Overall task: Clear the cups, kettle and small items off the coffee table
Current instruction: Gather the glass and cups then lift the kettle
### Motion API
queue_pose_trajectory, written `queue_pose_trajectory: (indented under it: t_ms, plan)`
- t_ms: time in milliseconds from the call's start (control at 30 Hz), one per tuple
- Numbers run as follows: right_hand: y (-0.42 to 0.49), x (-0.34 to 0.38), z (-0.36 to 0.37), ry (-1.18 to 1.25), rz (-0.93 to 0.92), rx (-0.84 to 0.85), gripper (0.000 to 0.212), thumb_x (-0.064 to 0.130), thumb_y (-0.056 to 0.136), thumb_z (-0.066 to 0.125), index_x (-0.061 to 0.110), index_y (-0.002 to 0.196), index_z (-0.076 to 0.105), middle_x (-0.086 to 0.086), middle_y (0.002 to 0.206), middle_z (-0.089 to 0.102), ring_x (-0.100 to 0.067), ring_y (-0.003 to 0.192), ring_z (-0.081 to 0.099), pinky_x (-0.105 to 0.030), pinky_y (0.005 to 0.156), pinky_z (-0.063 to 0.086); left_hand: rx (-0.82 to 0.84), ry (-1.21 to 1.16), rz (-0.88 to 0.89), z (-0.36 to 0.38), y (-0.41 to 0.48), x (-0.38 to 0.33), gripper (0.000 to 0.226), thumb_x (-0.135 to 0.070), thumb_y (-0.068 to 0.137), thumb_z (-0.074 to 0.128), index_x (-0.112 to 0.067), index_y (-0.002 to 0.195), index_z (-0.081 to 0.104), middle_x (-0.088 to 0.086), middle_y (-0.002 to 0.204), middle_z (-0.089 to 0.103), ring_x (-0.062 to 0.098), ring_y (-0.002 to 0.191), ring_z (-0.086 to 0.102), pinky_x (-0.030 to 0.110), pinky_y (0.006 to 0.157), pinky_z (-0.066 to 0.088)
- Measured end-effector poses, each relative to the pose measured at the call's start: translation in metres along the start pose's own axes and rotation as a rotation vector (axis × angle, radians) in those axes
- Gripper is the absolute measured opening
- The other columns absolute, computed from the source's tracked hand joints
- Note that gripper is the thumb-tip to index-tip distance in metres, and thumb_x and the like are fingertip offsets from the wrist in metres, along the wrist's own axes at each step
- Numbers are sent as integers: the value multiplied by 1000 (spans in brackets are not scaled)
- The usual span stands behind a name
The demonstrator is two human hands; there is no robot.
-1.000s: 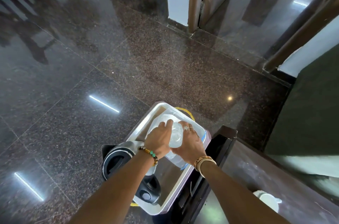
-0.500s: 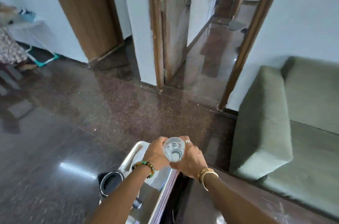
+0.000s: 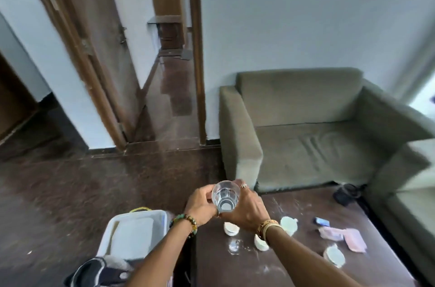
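Well, down and left of the fingers I'm seeing the kettle (image 3: 94, 272), black and rounded. It is sitting at the near end of the white plastic tub (image 3: 110, 235), though I cannot tell whether it is inside. The tub is showing as a smooth rectangle with rounded corners and a thin yellow handle (image 3: 140, 209) at its far rim.

The left hand (image 3: 202, 202), with a beaded bracelet (image 3: 186, 222) circling its wrist, is curling its fingers (image 3: 207, 192) round the left side of the glass (image 3: 225, 196). The glass is a clear, ribbed tumbler, its round mouth tilting toward me, and it is hanging in the air between the two palms, above the table's left edge. The right hand (image 3: 247, 211) is wrapping round its right side and base, so both sets of fingers are clamping on it. Gold bangles (image 3: 268, 225) are ringing that wrist.

Just below and right of the fingers, the coffee table (image 3: 294, 270) is lying dark brown, glossy and smeared with pale dust. Four white cups (image 3: 231, 228) are standing on it, small and round, spaced apart. Farther right a small blue item (image 3: 322, 221) and soft pink packets (image 3: 343, 237) are lying flat, near each other. Beyond the fingers, an olive sofa (image 3: 306, 133) of napped, creased fabric is standing against the wall.
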State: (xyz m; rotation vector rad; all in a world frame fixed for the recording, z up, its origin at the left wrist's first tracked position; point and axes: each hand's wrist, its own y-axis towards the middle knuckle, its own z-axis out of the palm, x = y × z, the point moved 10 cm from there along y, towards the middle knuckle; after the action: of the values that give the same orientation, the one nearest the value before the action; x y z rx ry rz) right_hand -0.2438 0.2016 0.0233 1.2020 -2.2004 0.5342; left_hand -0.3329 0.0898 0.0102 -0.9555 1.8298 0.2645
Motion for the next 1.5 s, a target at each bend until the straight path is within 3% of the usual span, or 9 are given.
queue_pose_trajectory:
  t_ms: [267, 333, 433, 667, 900, 1000, 1133, 1333, 1500]
  plan:
    - [-66, -109, -111, -9, 148, -197, 81, 64, 46, 73, 35, 118, 49, 10, 105, 71, -19, 96, 70, -31, 79, 54, 135, 38, 127, 136, -7, -95, 44, -19, 64, 81, -30, 105, 69, -12, 101, 73, 3, 97, 67, 24, 86, 55]
    - [-82, -142, -130, -16, 163, -218, 78, 62, 47, 76, 38, 117, 51, 14, 101, 69, -17, 94, 70, -28, 75, 51, 157, 52, 140, 174, -13, -112, 49, -18, 67, 81, -30, 112, 68, -14, 99, 71, 2, 96, 65, 12, 79, 50]
    - [-103, -185, -153, -27, 175, -243, 75, 62, 45, 74, 38, 110, 48, 12, 95, 69, -18, 90, 70, -24, 68, 43, 149, -12, 129, 221, -26, -131, 42, -13, 70, 80, -35, 102, 64, -18, 90, 66, -2, 87, 60, -1, 64, 41]
    - [-142, -262, -215, 8, 192, -270, 76, 62, 41, 74, 36, 109, 50, 11, 106, 59, -18, 101, 63, -28, 80, 48, 202, 6, 173, 316, -47, -187, 54, 7, 71, 75, -5, 123, 62, -5, 104, 61, 5, 98, 56, -6, 61, 38]
    - [-157, -308, -261, 1, 203, -286, 79, 58, 46, 78, 31, 116, 55, 9, 109, 59, -17, 102, 62, -27, 83, 48, 220, -4, 177, 378, -41, -216, 53, 6, 72, 75, -4, 122, 62, -3, 103, 64, 7, 95, 58, -3, 64, 40]
    - [-158, -330, -256, 3, 234, -256, 79, 55, 48, 82, 29, 117, 56, 8, 109, 60, -17, 100, 62, -27, 80, 47, 245, -10, 105, 403, -31, -200, 56, 2, 72, 75, -7, 126, 60, 2, 112, 67, 10, 101, 60, 8, 76, 45]
    - [-148, -360, -236, 18, 283, -216, 75, 51, 48, 79, 24, 113, 54, 5, 104, 62, -23, 94, 64, -24, 73, 39, 286, -1, 70, 429, -7, -168, 58, 4, 69, 75, -9, 124, 61, -2, 109, 65, 6, 99, 56, -6, 66, 38]
    - [-109, -391, -217, 32, 327, -173, 73, 52, 47, 79, 22, 109, 56, 7, 97, 58, -21, 94, 63, -24, 73, 40, 352, -2, -47, 444, 43, -131, 57, -5, 66, 76, -18, 120, 63, -5, 108, 70, 10, 102, 64, 31, 88, 55]
    - [-62, -407, -194, 55, 342, -118, 80, 52, 49, 81, 20, 117, 55, 1, 107, 63, -21, 96, 63, -22, 74, 39, 325, -127, -204, 438, 86, -95, 51, 17, 66, 63, -15, 106, 61, -6, 90, 68, 11, 86, 63, 30, 62, 54]
